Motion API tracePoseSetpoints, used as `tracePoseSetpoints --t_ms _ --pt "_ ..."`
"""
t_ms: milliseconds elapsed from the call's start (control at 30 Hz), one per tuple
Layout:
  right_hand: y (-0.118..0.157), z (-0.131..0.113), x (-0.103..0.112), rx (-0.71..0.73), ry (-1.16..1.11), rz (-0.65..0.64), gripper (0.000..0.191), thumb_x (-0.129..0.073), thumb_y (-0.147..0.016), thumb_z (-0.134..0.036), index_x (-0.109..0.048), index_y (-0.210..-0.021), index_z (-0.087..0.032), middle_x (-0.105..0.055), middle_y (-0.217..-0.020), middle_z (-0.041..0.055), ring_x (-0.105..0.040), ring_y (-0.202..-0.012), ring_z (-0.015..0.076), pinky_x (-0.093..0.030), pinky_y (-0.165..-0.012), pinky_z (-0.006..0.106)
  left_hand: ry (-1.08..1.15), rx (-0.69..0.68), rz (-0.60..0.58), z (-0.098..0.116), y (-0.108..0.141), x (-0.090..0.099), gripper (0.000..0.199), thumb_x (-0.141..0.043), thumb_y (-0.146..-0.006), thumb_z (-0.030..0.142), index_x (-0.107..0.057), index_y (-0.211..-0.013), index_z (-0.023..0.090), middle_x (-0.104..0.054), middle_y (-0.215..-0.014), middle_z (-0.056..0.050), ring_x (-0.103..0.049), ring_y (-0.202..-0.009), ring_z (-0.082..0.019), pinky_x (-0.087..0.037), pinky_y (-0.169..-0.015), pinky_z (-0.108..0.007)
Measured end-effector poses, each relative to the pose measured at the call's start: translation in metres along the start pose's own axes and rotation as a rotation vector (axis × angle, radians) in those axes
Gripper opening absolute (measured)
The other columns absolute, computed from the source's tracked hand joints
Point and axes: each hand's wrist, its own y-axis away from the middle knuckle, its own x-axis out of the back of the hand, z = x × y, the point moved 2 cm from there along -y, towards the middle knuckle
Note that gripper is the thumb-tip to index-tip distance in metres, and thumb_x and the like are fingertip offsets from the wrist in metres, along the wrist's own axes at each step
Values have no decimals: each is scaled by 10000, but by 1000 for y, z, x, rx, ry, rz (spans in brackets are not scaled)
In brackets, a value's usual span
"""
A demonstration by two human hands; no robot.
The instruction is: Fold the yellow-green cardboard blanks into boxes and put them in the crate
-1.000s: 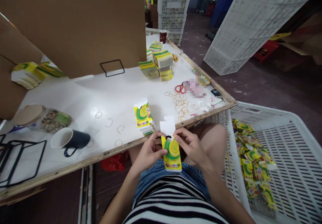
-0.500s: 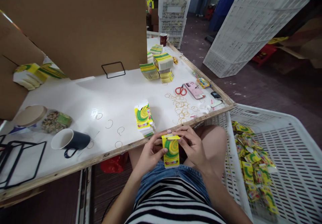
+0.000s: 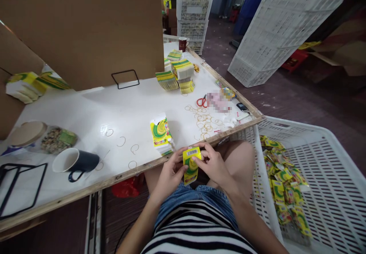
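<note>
Over my lap, just off the table's front edge, both hands hold a small yellow and green cardboard box [image 3: 190, 172] with a swirl print. A barcode shows on its upper end. My left hand [image 3: 172, 171] grips the left side, thumb on the front. My right hand [image 3: 214, 163] is closed at the upper right, its thumb pressing just below the barcode; its other fingers are partly hidden behind the box. On the table close to my left hand stands a stack of similar flattened boxes [image 3: 161, 132].
Rubber bands [image 3: 204, 126], red-handled scissors [image 3: 201, 101] and bundled boxes [image 3: 183, 69] lie on the white table [image 3: 137, 105]. A dark mug [image 3: 85, 160] stands at left. A white plastic crate [image 3: 323, 162] at right holds yellow packets [image 3: 286, 185]. Tall stacked crates [image 3: 274, 33] stand beyond.
The box's upper end has been folded over, so its barcode now faces me. My right thumb has moved onto the box front. The view has shifted slightly.
</note>
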Motion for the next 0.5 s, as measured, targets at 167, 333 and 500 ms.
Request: tracePoseSetpoints --t_ms 167,333,500 --pt "1 -2 5 85 -1 26 272 -605 -863 -322 -625 -1098 -187 -438 -528 -81 -393 -470 107 -351 -479 221 88 -8 19 4 -3 2 505 -708 -822 286 -524 -1287 214 -674 -1205 -129 -663 -1068 -271 -545 -898 -376" --pt "2 0 4 149 -75 129 228 -592 -890 -373 -700 -1026 -225 -692 -997 64 -626 -798 185 -514 -681 283 95 -23 29 5 -3 -4 465 -726 -807 273 -574 -1242 215 -677 -1207 -123 -661 -1080 -277 -552 -897 -377" --pt "8 -3 16 181 -106 244 177 -598 -891 -333 -689 -993 -221 -697 -1003 70 -650 -941 230 -534 -829 362 -146 -129 36 11 -2 -8 449 -624 -881 262 -538 -1321 237 -652 -1267 -118 -633 -1150 -271 -517 -985 -422"
